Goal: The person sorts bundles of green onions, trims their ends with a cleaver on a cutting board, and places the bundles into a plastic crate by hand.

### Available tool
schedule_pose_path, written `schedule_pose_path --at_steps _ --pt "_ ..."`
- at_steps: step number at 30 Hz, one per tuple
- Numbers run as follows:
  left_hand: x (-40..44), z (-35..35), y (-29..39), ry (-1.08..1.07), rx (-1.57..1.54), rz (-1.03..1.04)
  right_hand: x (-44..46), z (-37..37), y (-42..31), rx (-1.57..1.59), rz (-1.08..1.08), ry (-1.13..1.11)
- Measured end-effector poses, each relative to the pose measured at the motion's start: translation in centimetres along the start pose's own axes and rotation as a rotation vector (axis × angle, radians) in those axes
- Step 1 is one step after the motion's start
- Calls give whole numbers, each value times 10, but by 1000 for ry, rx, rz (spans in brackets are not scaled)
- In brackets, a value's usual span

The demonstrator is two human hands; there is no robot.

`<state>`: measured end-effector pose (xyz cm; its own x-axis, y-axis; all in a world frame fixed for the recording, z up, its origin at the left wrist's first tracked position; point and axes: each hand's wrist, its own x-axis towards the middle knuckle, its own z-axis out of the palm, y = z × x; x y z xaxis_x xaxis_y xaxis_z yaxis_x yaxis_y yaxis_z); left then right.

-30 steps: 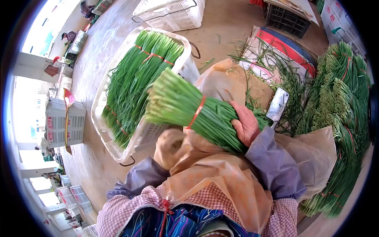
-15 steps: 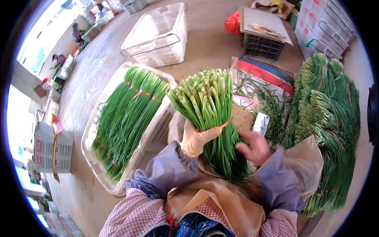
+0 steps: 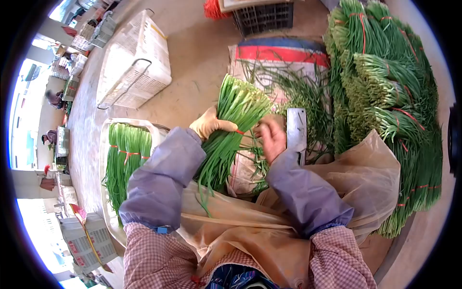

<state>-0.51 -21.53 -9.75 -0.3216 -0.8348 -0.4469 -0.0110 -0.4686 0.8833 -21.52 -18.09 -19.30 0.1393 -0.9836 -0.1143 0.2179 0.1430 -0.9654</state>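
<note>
A bunch of garlic chives (image 3: 231, 115) tied with a red band slants across the middle, pale stem ends up and to the right, leaves hanging down to the left. Wrapped round its left side is my left hand (image 3: 211, 124), in a pale glove, thumb lying over the stalks by the band. Bare, my right hand (image 3: 272, 138) is just right of the bunch with its fingers curled; whether they pinch anything is hidden. Right beside it a cleaver (image 3: 297, 130) with a broad metal blade lies with its handle toward me.
Tied chives are piled high on the right (image 3: 385, 120). A white crate (image 3: 107, 126) at left holds more bunches. Another white crate (image 3: 137, 65) stands beyond. Loose trimmings (image 3: 303, 86) cover a sack (image 3: 284, 57) ahead. A black crate (image 3: 264, 19) is at the back; people sit far left.
The view has swung. The chives bunch has tipped, its stem ends now leaning right over the sack and farther from my body. My right hand has moved from the leaves up beside the band.
</note>
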Motion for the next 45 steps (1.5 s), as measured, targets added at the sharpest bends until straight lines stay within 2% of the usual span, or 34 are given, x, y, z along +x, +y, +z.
schedule_pose_path --at_steps 1,3,6,10,13,15,17,18,21,22,25,26,29,30,31,33,36,39,42,45 --pt "8 -6 -7 -32 -34 -60 8 -4 -14 34 -123 73" --pt "21 -8 -15 -74 -81 -109 17 -11 -35 -161 -195 86" --pt "33 -3 -20 -105 -112 -113 34 -16 -45 -573 -207 48" --pt "45 -10 -33 -160 -66 -184 54 -24 -25 -788 -289 124" --pt "49 -13 -40 -176 -46 -209 70 -49 -1 -511 -263 225" --pt "51 -15 -47 -160 -44 -224 86 -93 28 -58 20 345" --pt "55 -19 -52 -163 12 -281 83 -121 42 5 218 568" --pt "58 -21 -54 -166 42 -309 79 -136 59 -47 256 563" --pt "73 -31 -74 -251 127 -356 66 -115 72 -52 111 389" --pt "76 -32 -77 -255 159 -380 62 -98 48 -41 216 254" --pt "80 -32 -86 -238 190 -412 72 -80 70 -399 35 17" --pt "82 -33 -89 -258 168 -399 71 -81 60 -692 -6 -77" --pt "83 -26 -83 -256 241 -358 77 -96 94 -534 26 -9" --pt "80 -21 -72 -215 289 -434 77 -104 99 -260 59 108" --pt "82 -23 -77 -219 308 -446 79 -115 93 9 228 214" --pt "89 -29 -88 -234 350 -462 88 -126 69 154 222 303" --pt "91 -21 -82 -237 434 -465 98 -97 40 -1 129 296" --pt "92 -10 -69 -219 533 -450 96 -60 41 -156 93 15" --pt "93 -5 -63 -213 587 -496 97 -58 66 -439 49 -154" --pt "99 -16 -89 -240 561 -486 94 -51 67 -402 -110 -194"
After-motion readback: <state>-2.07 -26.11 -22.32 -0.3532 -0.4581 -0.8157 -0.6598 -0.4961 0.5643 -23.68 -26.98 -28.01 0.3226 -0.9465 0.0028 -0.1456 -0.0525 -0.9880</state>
